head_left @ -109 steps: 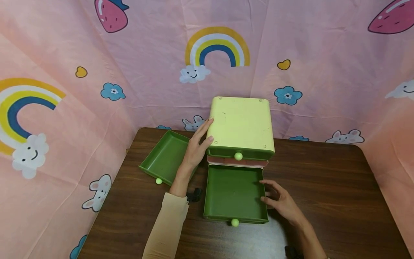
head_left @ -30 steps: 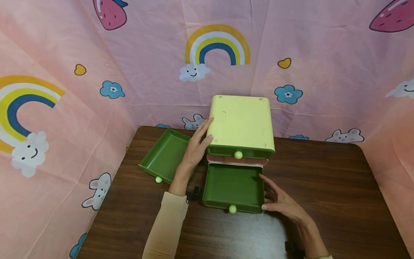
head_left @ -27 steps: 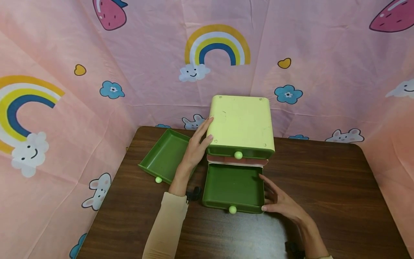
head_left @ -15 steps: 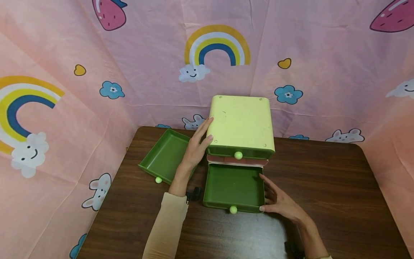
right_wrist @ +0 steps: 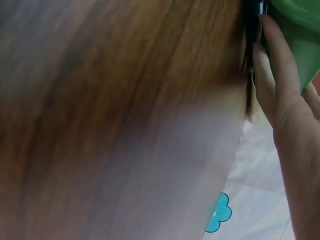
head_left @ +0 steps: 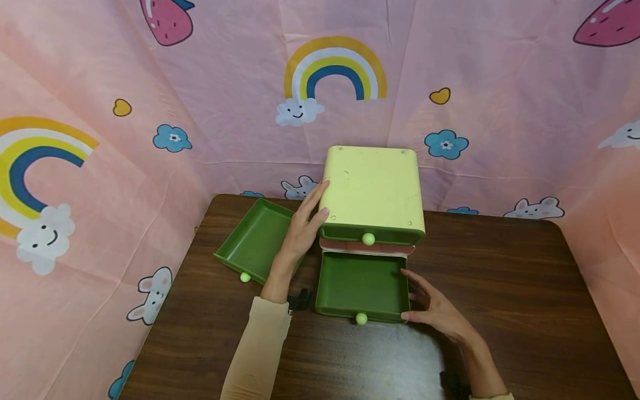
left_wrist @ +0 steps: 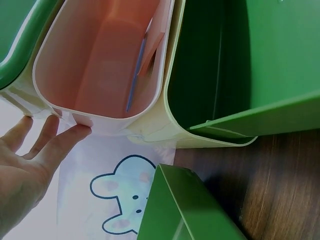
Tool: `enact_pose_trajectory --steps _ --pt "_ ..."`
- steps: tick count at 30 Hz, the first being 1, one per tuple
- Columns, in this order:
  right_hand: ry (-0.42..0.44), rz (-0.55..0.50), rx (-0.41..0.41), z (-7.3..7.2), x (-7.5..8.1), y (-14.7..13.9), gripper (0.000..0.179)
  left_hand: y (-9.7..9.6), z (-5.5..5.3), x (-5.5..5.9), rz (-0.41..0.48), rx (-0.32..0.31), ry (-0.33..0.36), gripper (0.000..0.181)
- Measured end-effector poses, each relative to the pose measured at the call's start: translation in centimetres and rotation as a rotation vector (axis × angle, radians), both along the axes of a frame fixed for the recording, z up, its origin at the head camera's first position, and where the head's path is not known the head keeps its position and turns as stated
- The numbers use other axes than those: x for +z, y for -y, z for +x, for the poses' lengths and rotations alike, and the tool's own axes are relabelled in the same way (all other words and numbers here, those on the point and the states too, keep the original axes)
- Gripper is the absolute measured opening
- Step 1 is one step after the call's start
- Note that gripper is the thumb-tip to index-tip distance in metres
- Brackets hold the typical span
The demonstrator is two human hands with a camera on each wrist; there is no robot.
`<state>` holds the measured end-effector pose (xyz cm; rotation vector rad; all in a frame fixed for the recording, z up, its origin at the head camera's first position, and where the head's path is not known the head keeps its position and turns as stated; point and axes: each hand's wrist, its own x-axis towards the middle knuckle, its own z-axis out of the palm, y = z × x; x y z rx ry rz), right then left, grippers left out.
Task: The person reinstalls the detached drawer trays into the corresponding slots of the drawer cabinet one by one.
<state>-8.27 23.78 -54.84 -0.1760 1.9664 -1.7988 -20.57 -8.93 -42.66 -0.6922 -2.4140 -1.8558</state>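
A small chest of drawers, pale yellow on top (head_left: 372, 186), stands at the back of the table. My left hand (head_left: 300, 230) rests against its left side with the fingers extended. Below the upper green drawer is a pink compartment (left_wrist: 95, 70) with no drawer in it. The lowest green drawer (head_left: 362, 283) sticks partway out of its slot, its round light-green knob (head_left: 361, 319) facing me. My right hand (head_left: 440, 314) holds this drawer by its right wall, thumb at the front corner and index finger at the rim. Another green drawer (head_left: 252, 244) lies loose left of the chest.
The brown wooden table (head_left: 500, 289) extends to the right and toward me. Pink printed cloth (head_left: 240, 72) hangs behind and at both sides. In the left wrist view, a thin blue strip (left_wrist: 135, 75) shows inside the pink compartment.
The lowest drawer has slid inward, away from me, and now sticks out less than 3.6 s ago. The right hand's thumb has shifted to its front corner. The left hand stays put.
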Motion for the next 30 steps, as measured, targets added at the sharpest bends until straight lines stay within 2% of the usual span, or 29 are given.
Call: enact_pose_trajectory --steps 14,30 --pt "-0.011 0.014 -0.039 -0.03 0.12 -0.38 0.075 -0.03 0.10 -0.03 -0.005 0.005 0.012 0.054" --pt "-0.031 0.069 -0.080 -0.40 0.04 -0.23 0.069 -0.07 0.02 -0.19 0.007 0.005 0.010 0.054"
